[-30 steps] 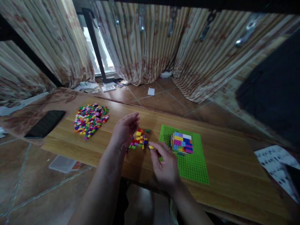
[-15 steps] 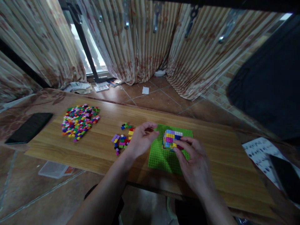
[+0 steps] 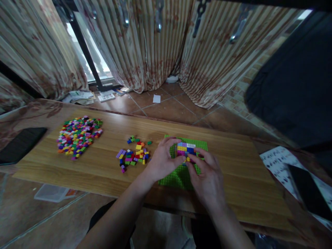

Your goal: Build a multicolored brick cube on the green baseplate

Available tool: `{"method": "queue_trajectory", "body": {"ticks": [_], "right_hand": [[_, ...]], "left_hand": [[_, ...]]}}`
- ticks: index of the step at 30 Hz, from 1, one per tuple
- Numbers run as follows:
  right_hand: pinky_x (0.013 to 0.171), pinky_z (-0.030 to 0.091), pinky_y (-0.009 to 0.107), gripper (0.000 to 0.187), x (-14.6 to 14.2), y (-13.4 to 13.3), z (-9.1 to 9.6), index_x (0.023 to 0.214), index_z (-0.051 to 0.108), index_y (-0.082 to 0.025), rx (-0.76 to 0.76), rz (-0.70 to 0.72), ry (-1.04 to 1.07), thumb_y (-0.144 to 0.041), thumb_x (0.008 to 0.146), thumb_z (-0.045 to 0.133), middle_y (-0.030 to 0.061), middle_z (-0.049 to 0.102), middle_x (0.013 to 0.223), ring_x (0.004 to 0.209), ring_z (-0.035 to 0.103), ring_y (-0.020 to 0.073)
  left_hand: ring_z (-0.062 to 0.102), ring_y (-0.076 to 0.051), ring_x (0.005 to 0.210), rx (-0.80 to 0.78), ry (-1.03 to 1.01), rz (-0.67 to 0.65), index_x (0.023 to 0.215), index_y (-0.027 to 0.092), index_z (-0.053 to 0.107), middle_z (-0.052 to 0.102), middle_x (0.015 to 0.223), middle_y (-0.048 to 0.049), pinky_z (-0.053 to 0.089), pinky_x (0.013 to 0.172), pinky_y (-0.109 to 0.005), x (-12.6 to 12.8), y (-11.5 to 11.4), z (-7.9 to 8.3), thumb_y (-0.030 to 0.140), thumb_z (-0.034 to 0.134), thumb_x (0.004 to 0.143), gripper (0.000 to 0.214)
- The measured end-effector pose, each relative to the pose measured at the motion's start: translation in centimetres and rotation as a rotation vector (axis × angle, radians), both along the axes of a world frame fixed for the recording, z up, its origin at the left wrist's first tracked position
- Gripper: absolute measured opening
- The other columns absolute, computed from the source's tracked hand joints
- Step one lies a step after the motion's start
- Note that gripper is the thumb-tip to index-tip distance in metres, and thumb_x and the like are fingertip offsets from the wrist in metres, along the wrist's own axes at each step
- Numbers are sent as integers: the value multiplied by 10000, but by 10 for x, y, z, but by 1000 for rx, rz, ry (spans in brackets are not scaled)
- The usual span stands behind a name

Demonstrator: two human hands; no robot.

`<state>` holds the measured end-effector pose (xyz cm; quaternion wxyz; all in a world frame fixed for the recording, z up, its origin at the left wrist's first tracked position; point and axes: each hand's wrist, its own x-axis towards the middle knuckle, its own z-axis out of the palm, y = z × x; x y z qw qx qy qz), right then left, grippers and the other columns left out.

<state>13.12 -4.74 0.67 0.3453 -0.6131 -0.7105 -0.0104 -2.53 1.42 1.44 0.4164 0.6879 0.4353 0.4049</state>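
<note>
A block built of coloured bricks (image 3: 185, 148) stands on a green baseplate (image 3: 173, 176) on a wooden table (image 3: 109, 173). My left hand (image 3: 162, 160) curls round the block's left side and touches it. My right hand (image 3: 206, 176) is at the block's near right corner, fingertips pinched against it on a small yellow brick (image 3: 187, 159). Left of my hands lies a small scatter of loose bricks (image 3: 133, 155).
A big heap of coloured bricks (image 3: 77, 135) lies at the table's left. A black phone (image 3: 20, 144) rests at the far left edge, another dark device (image 3: 308, 190) on printed paper at the right. Curtains and tiled floor lie beyond the table.
Both hands moved right from the small scatter of bricks to the built block; the right hand brought a small yellow brick. The camera view shifted right.
</note>
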Motion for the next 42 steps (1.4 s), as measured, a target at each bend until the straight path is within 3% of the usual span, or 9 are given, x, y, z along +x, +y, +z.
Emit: {"method": "queue_trajectory", "body": {"ticks": [15,27,42], "right_hand": [[945,501,488,217,3,-1,2,1051,718,-259,-87,-21,188,-271,861,612,82,634,1201,1105,586,268],[895,534,469,296,9,1,3,1089,698,-239,-225,-34,448,-274,800,642,89,652,1158,998,643,242],[876,538,460,320,9,3,4,1098,688,-224,-221,-25,436,-245,786,620,92,640,1130,986,633,242]], "left_hand": [[547,-261,1170,-21,-6,83,1110,199,634,615,1159,-83,406,1041,-434,13,0,-5,166,738,678,445],[569,-248,1131,-109,-83,111,1111,189,619,623,1143,-79,415,1028,-409,21,-2,-7,161,731,654,471],[587,-241,1100,-126,-130,107,1138,162,623,640,1147,-98,428,1004,-390,20,-4,-7,179,757,664,493]]}}
